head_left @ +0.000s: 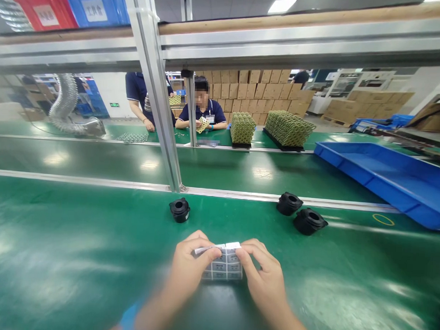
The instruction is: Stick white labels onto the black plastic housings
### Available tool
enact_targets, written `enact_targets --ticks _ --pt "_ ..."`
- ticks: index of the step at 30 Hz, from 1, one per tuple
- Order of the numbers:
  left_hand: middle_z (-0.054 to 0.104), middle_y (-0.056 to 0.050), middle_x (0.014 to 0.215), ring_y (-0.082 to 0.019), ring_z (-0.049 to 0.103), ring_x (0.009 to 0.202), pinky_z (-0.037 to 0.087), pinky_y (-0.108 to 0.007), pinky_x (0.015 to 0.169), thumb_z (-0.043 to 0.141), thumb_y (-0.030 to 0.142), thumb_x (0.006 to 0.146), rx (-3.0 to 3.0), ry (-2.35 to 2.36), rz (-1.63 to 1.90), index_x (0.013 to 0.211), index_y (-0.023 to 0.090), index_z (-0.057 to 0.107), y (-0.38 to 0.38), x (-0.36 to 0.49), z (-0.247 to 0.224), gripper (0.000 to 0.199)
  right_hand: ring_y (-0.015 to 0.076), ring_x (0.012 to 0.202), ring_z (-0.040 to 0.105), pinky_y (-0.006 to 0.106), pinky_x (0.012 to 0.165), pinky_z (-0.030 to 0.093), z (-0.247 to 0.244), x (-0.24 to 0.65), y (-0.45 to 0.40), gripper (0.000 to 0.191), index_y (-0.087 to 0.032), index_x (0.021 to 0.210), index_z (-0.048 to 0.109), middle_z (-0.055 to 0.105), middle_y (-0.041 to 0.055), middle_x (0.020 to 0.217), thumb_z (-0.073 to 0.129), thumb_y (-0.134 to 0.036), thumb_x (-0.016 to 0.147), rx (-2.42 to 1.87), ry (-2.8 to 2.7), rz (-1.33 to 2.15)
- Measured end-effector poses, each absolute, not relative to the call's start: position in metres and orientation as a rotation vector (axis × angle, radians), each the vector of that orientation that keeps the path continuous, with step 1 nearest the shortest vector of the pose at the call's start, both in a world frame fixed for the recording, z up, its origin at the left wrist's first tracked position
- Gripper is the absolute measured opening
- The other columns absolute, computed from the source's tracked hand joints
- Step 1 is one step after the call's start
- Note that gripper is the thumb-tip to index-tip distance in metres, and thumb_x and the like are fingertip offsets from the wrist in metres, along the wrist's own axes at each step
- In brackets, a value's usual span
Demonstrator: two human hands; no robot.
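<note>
Between my two hands is a sheet of labels (221,267), grey printed rectangles in rows with white gaps. My left hand (191,262) pinches its upper left part, where a white strip is folded or curled over. At the upper right edge, my right hand (265,270) grips the sheet between thumb and fingers. The print is too small to read. Beyond my left hand stands a black ring-shaped part (179,210) with a hole through its middle. Two similar parts, a black part (289,204) and another black part (310,221), sit close together further right.
A blue tray (371,177) lies at the right, overhanging the metal rail (240,194). Near it is a yellow ring (383,219). A metal post (153,95) rises left of centre. Across the bench, a co-worker (203,111) sits beside stacked yellow-green perforated pieces (289,129).
</note>
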State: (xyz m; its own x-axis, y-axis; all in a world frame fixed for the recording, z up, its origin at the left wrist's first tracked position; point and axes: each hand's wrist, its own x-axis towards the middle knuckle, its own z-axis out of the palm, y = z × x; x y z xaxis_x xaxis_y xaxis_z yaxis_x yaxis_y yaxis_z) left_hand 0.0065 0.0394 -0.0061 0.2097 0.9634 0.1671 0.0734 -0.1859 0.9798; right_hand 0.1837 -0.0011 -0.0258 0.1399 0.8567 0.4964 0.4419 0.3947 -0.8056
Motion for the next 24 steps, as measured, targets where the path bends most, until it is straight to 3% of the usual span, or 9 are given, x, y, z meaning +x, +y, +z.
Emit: enact_targets --ticks 6,16,20,24 --pt "0.058 -0.002 0.067 -0.013 0.054 0.064 0.038 -0.023 0.059 0.075 0.035 0.075 1.559 1.007 1.127 0.066 0.019 0.076 0.041 0.003 -0.001 0.019 0.0213 0.086 0.060 0.030 0.078 0.043 -0.010 0.195 0.002 0.024 -0.024 0.091 0.067 0.064 0.0028 0.091 0.048 -0.037 0.099 -1.158 -1.458 0.773" --pt "0.061 -0.003 0.069 -0.015 0.056 0.067 0.040 -0.024 0.061 0.074 0.032 0.078 1.638 0.999 1.110 0.072 0.023 0.078 0.041 0.003 0.000 0.012 0.0200 0.081 0.057 0.027 0.073 0.041 -0.002 0.207 0.003 0.025 -0.022 0.083 0.064 0.063 -0.0002 0.081 0.055 -0.041 0.095 -1.268 -1.466 0.954" --pt "0.061 -0.002 0.069 -0.015 0.057 0.069 0.041 -0.025 0.064 0.073 0.032 0.078 1.663 1.000 1.105 0.073 0.024 0.079 0.041 0.001 -0.001 0.011 0.0201 0.079 0.058 0.028 0.074 0.042 0.000 0.206 0.001 0.023 -0.022 0.079 0.061 0.062 0.0001 0.081 0.056 -0.038 0.094 -1.291 -1.545 0.841" --pt "0.061 -0.002 0.069 -0.015 0.056 0.068 0.041 -0.024 0.063 0.074 0.033 0.077 1.632 1.003 1.080 0.072 0.022 0.078 0.042 0.002 0.000 0.012 0.0216 0.081 0.059 0.035 0.079 0.042 -0.001 0.205 0.000 0.014 -0.023 0.081 0.063 0.063 0.0020 0.083 0.058 -0.027 0.094 -1.254 -1.687 0.463"
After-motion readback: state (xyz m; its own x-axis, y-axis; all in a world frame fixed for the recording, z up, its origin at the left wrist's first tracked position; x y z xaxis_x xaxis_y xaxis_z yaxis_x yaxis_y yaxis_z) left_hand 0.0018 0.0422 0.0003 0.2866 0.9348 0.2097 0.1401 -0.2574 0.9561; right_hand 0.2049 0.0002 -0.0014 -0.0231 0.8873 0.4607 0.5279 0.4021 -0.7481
